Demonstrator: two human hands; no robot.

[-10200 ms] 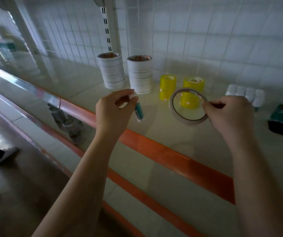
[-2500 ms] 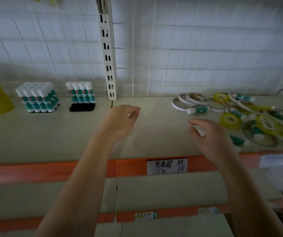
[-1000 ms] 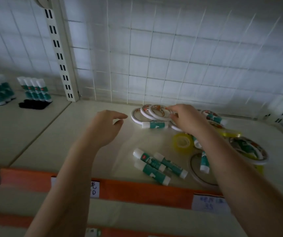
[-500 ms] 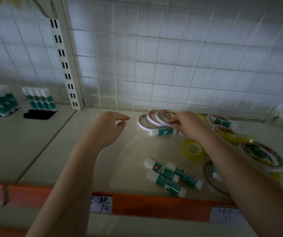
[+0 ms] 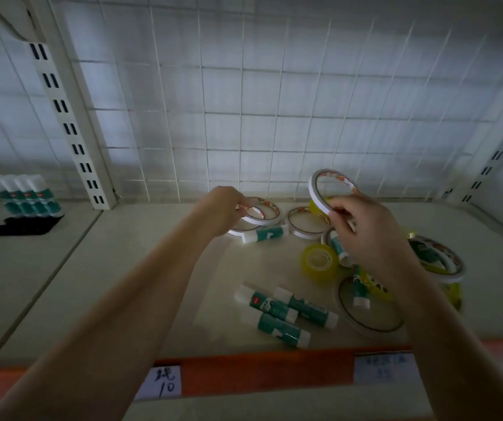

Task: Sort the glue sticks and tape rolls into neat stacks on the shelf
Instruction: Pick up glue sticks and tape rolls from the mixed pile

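**Tape rolls: both hands now on a ring, one already lifted**

Tape rolls are what has changed in the last half second. Then the left hand hung loose short of the pile and the right hand was reaching down into it; now each hand has a thin white roll. I read this as the start of gathering like rings together for stacking, with nothing from this pile stacked yet.

At far left, the upright glue sticks point(image 5: 24, 194) stand in a neat row on the neighbouring shelf section, well apart from the mess.

The left hand point(image 5: 224, 209) reaches forward with the forearm stretched over the shelf point(image 5: 140, 268), its fingers point(image 5: 243, 207) curled onto the near edge of a white tape roll point(image 5: 260, 214) that appears to lie flat on the shelf on another ring. Just in front lies a loose glue stick point(image 5: 264, 233). Nearer the front edge, three more glue sticks point(image 5: 286, 311) lie on their sides, touching.

The right hand point(image 5: 362, 229) is raised above the pile, wrist bent, pinching the lower rim of the lifted tape roll point(image 5: 330, 189) between thumb and fingertips; the ring stands tilted, clear of the shelf. Below it sit a yellow tape roll point(image 5: 320, 262) and a jumble of overlapping rings and sticks further right, partly hidden by the forearm.
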